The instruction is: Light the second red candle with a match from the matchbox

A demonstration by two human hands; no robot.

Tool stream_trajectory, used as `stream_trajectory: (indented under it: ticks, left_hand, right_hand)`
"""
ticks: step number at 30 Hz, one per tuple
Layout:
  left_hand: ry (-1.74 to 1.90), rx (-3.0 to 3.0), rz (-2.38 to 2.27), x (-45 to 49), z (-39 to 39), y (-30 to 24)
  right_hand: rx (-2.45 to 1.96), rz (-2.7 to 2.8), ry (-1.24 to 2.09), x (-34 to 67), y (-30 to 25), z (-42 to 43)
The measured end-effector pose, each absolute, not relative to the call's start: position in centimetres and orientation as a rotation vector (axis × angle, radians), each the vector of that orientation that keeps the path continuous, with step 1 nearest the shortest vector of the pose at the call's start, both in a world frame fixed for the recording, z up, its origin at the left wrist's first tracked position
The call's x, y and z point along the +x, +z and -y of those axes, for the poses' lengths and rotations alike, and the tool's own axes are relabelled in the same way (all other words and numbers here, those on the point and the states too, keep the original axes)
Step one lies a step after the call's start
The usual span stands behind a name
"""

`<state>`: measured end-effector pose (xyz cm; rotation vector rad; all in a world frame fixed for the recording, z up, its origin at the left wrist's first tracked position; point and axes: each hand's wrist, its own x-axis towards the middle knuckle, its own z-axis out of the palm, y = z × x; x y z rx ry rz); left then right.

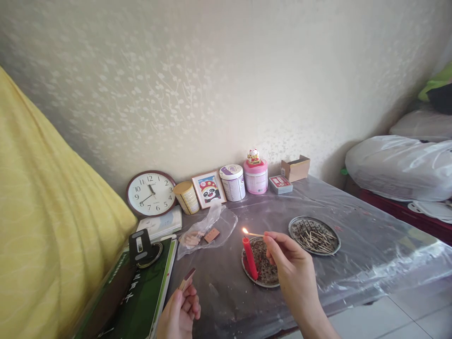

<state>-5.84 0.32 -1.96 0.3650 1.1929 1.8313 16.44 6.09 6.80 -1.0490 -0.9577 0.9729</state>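
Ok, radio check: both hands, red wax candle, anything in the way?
Right hand: burning wooden match, flame at candle's top. Left hand: small flat brown box. Candle leaning on round grey dish; whether lit, unclear. Nothing visibly blocking.

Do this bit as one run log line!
right hand holds lit match | flame at top of red candle | left hand holds matchbox

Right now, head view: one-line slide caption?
Right hand holds a burning match at the top of a red candle; left hand holds a matchbox.
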Motion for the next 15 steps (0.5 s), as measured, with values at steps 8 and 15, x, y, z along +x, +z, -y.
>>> stream_trajectory:
  ticks: [8, 15]
  left_hand:
    - [1.826, 0.355, -1.190, -6.14, -0.44, -2.23]
    - [1.829, 0.347, -1.209, -5.99, -0.37, -2.03]
  right_hand:
    - [-1.039, 0.921, 1.044, 16.03, 7.36, -5.76]
    - [-1.035, 0.895, 1.065, 15.99, 7.42, -5.94]
